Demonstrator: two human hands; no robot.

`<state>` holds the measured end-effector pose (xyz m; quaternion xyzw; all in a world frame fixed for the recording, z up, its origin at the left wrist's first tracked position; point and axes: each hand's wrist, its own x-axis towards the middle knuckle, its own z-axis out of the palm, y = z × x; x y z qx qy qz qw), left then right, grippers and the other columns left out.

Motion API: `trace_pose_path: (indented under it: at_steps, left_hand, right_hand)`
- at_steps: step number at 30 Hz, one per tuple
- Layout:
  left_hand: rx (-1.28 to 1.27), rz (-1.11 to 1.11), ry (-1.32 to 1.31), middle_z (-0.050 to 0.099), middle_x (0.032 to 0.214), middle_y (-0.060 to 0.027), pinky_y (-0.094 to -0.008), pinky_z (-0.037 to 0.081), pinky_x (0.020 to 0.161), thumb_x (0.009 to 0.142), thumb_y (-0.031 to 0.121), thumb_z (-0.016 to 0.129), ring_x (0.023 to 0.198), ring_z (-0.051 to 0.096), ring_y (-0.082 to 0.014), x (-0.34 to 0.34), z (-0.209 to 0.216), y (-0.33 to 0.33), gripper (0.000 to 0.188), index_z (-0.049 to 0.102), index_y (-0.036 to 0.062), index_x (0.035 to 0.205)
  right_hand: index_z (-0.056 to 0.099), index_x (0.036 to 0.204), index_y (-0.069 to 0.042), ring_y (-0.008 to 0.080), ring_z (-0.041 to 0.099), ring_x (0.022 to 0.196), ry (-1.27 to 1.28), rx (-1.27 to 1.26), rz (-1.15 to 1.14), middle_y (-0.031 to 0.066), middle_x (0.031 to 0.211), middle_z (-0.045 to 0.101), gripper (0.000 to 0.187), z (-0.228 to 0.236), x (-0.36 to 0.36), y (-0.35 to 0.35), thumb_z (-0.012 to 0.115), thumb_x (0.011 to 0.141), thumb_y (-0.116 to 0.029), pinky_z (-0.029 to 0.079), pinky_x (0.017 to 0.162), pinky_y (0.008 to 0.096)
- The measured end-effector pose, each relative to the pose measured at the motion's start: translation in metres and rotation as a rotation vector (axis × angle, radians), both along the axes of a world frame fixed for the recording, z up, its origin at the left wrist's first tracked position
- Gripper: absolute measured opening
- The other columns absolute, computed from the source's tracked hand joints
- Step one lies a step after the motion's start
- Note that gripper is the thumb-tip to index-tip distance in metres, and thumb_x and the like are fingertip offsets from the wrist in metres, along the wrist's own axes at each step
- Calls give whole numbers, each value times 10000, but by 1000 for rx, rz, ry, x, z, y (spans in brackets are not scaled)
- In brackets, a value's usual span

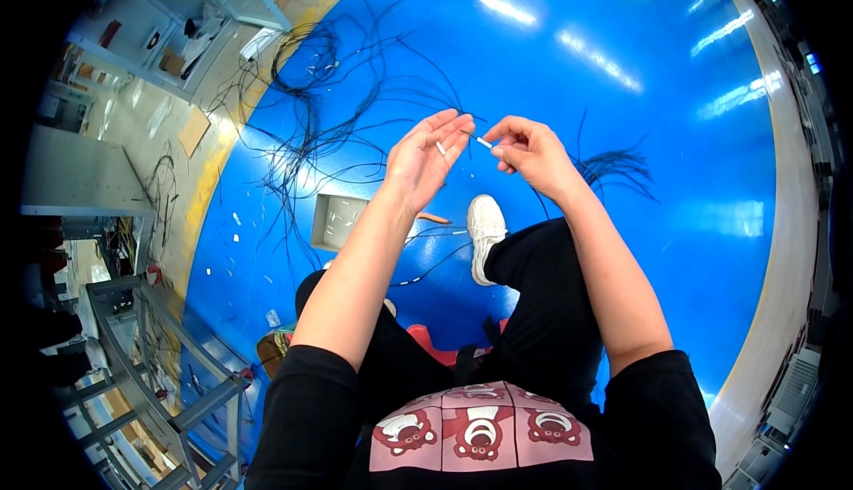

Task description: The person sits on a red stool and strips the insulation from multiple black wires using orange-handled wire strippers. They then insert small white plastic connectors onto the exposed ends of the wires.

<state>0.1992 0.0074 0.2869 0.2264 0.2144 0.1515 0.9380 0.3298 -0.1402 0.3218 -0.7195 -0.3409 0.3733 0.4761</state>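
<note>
My left hand [426, 157] is turned palm up, its fingertips closed on a thin black wire [468, 134]. A small white sleeve [441, 148] rests against its fingers. Close on the right, my right hand [531, 154] pinches another white sleeve [483, 142], which is in line with the wire between the hands. Whether the wire passes inside the sleeve is too small to tell. Below my left hand, a shallow box [317, 222] holds several loose white sleeves. An orange-handled tool [434, 218] lies on the floor beside my left forearm.
Tangled black wires [306, 99] spread over the blue floor [693, 294] at the far left. Another black wire bundle [617, 168] lies right of my right hand. A metal frame [191, 410] stands at lower left, an open cabinet [147, 23] at upper left. My white shoe [485, 228] is below my hands.
</note>
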Motion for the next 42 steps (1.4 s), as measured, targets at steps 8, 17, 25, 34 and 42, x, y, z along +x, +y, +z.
trace_pose_path:
  at_steps: [8, 17, 25, 34, 42]
  left_hand:
    - [90, 109, -137, 368, 1434, -236, -403, 378, 1105, 952, -25, 432, 1344, 379, -339, 8, -9, -6, 436, 335, -12, 1377]
    - [120, 167, -162, 373, 1441, -208, -396, 365, 1117, 952, -12, 456, 1347, 376, -320, 12, -6, -14, 436, 342, -13, 1373]
    - [147, 201, -251, 361, 1455, -191, -381, 346, 1128, 955, 5, 469, 1367, 349, -295, 14, -3, -18, 416, 369, 2, 1359]
    - [194, 238, -236, 378, 1450, -180, -386, 312, 1142, 957, 18, 473, 1367, 351, -284, 15, -3, -20, 389, 399, 13, 1339]
    - [300, 249, -204, 432, 1415, -174, -390, 313, 1133, 950, 25, 492, 1353, 376, -273, 17, -3, -24, 342, 456, 17, 1290]
  right_hand:
    - [662, 966, -19, 84, 603, 659, 20, -51, 28, 31, 751, 629, 136, 0, -5, 4, 587, 855, 6, 484, 591, 240]
    - [667, 955, -25, 107, 623, 670, 12, -56, -5, 48, 736, 630, 144, 0, -5, 3, 593, 839, 18, 503, 618, 263]
    - [664, 962, -18, 113, 627, 668, 7, -19, -5, 48, 744, 631, 141, 3, -7, 3, 604, 837, 11, 508, 613, 267]
    - [663, 958, -20, 114, 626, 659, 29, -10, -28, 50, 735, 631, 130, 3, -5, 3, 615, 839, 2, 508, 601, 272]
    - [654, 976, -26, 74, 592, 658, 4, -18, -22, 10, 736, 613, 131, 0, -3, 3, 596, 862, 3, 479, 578, 229]
